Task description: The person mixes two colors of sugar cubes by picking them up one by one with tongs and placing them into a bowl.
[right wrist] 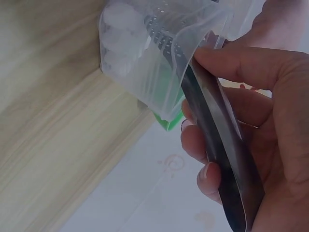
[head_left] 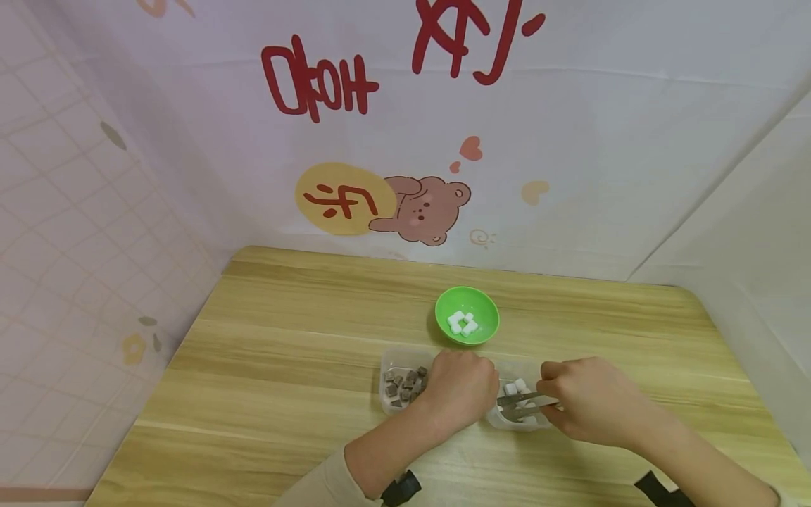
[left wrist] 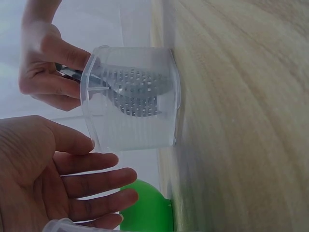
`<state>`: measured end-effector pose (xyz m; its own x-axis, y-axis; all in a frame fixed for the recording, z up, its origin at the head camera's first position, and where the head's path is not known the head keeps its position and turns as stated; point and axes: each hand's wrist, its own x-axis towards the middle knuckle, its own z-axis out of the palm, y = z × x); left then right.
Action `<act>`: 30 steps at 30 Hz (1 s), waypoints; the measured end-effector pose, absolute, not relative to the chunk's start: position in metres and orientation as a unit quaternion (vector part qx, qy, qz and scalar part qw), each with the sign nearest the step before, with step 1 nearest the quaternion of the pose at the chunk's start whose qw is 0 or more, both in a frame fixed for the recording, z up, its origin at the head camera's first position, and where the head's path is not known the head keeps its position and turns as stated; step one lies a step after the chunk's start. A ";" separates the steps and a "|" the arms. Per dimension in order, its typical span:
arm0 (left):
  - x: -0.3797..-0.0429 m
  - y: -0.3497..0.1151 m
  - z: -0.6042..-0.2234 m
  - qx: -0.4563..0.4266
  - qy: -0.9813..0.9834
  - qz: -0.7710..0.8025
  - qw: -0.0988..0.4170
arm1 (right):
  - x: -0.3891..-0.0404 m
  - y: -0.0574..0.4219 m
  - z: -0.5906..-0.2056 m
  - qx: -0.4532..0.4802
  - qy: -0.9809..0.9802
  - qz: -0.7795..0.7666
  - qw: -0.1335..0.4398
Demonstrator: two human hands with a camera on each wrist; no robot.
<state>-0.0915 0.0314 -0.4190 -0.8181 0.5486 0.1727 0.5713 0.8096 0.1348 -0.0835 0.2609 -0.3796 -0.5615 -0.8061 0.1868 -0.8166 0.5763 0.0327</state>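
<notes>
My right hand grips metal tongs by their arms. The perforated tong heads are down inside a clear plastic container that holds white cubes. My left hand is between this container and a second clear container with grey-brown cubes. In the left wrist view its fingers are loosely extended, thumb tip right at the rim of the white cubes' container. In the head view it hides part of both containers.
Behind the containers stands a green bowl with several white cubes in it. Everything stands on a wood-grain table. A printed white cloth hangs behind the table's far edge and along its sides.
</notes>
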 end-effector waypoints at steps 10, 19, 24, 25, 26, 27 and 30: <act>-0.091 0.032 -0.417 -0.292 -0.952 -0.072 0.054 | -0.081 0.279 -0.375 0.432 -0.890 0.089 0.117; -0.091 0.030 -0.418 -0.288 -0.950 -0.100 0.064 | -0.082 0.294 -0.365 0.408 -0.892 0.137 0.141; -0.091 0.030 -0.417 -0.287 -0.950 -0.109 0.061 | -0.085 0.300 -0.359 0.395 -0.891 0.156 0.160; -0.091 0.030 -0.417 -0.287 -0.950 -0.109 0.061 | -0.086 0.301 -0.358 0.393 -0.890 0.163 0.165; -0.091 0.030 -0.417 -0.288 -0.950 -0.109 0.061 | -0.087 0.302 -0.357 0.391 -0.888 0.170 0.171; -0.091 0.030 -0.416 -0.288 -0.949 -0.110 0.062 | -0.089 0.302 -0.357 0.391 -0.886 0.177 0.177; -0.091 0.030 -0.416 -0.288 -0.949 -0.106 0.065 | -0.094 0.302 -0.355 0.381 -0.884 0.191 0.194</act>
<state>-0.0906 0.0304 -0.4161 -0.8250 0.5338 0.1856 0.5616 0.8110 0.1639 -0.0940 0.3016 -0.3554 -0.6347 -0.5986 0.4887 -0.7470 0.6373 -0.1895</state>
